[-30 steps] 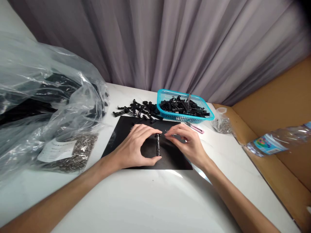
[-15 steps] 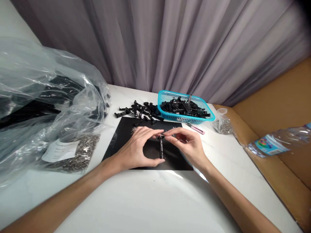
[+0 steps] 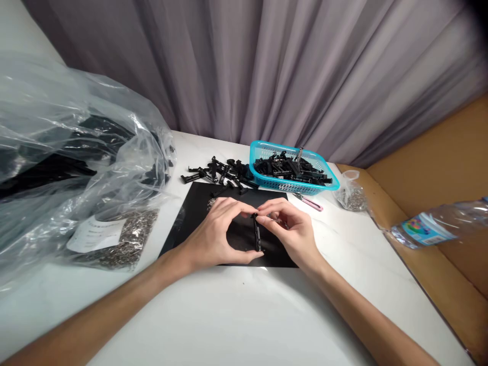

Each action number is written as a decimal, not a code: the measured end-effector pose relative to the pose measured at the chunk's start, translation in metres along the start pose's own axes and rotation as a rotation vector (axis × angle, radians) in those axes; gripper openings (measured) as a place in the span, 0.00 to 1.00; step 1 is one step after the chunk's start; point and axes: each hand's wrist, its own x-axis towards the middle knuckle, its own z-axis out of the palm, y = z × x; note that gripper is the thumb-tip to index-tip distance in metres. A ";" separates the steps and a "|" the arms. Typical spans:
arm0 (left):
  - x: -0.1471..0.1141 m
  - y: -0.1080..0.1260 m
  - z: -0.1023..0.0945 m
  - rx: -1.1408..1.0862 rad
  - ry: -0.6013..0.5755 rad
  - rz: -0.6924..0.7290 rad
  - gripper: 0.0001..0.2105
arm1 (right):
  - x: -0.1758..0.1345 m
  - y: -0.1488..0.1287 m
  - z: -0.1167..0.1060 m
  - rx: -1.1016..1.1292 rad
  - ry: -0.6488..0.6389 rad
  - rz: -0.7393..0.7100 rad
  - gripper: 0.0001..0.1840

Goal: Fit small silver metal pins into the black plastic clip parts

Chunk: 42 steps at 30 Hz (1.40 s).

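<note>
A slim black plastic part [image 3: 257, 235] is held lengthwise above a black mat [image 3: 190, 218]. My left hand [image 3: 217, 231] grips it by the ends, thumb at the near end and fingertips at the far end. At that far end my right hand [image 3: 287, 223] pinches with thumb and forefinger, touching the part. Its other fingers are curled; a bit of shiny metal shows by them, too small to name. Small metal pieces [image 3: 211, 204] lie on the mat behind my left hand.
Loose black parts [image 3: 223, 173] lie beyond the mat, beside a blue basket [image 3: 335, 185] full of similar ones. A pink-handled cutter [image 3: 310, 203], a small bag of metal pieces [image 3: 351, 195] and a bottle [image 3: 423, 229] are right. Left are a labelled bag [image 3: 114, 239] and large plastic bag [image 3: 145, 107].
The black part has tilted slightly, its near end shifting right. My right hand's fingers have closed in over its far end. My left hand keeps its hold.
</note>
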 end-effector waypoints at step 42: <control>0.003 0.011 -0.003 0.051 0.053 0.109 0.27 | -0.016 0.006 0.007 -0.460 0.140 -0.422 0.07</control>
